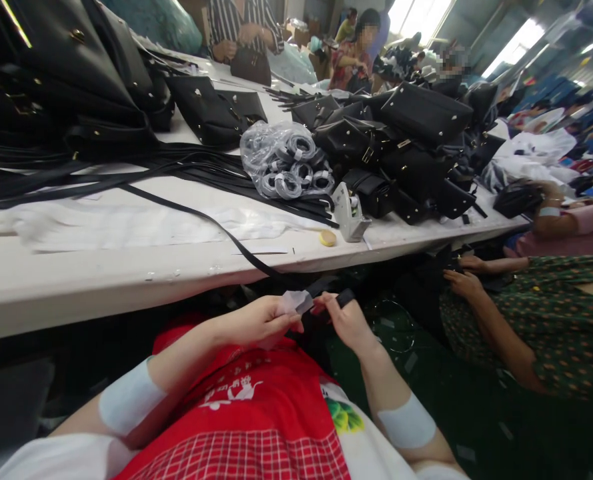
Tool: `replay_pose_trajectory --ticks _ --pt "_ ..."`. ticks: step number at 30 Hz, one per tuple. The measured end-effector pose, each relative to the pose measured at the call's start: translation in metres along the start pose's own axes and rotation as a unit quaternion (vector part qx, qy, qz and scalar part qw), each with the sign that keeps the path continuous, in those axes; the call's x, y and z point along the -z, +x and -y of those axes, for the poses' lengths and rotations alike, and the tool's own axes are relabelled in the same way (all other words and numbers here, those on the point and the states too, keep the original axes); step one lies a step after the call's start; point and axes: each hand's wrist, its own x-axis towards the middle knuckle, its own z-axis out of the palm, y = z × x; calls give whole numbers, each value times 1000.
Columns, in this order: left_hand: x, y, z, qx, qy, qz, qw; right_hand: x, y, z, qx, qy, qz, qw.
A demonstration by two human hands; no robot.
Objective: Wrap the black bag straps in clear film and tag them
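Observation:
Both my hands are low in my lap, below the edge of the white table (126,267). My left hand (261,323) is closed, pinching a small pale piece of tape or paper (296,301) at the end of a black strap (211,223). My right hand (343,319) is closed on the same strap end, fingers pinched round a black part beside the pale piece. The strap runs from my hands up over the table edge and off to the left across the tabletop.
Black handbags (406,133) and loose straps (51,173) pile on the table, with a clear bag of grey coils (289,163), a white tape dispenser (349,213) and a small yellow lump (327,237). A person in a green patterned garment (551,320) works at my right; others sit beyond.

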Motion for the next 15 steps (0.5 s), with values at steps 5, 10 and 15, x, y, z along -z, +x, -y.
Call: replay_pose_trajectory --ticks 5,10,15 --pt "12 -1 24 28 10 39 999 51 1 13 33 139 -165 976" --pt "5 5 34 98 -62 83 990 69 2 38 129 236 -291 918" --pt "3 3 35 96 -92 101 986 65 5 45 137 249 -327 901"
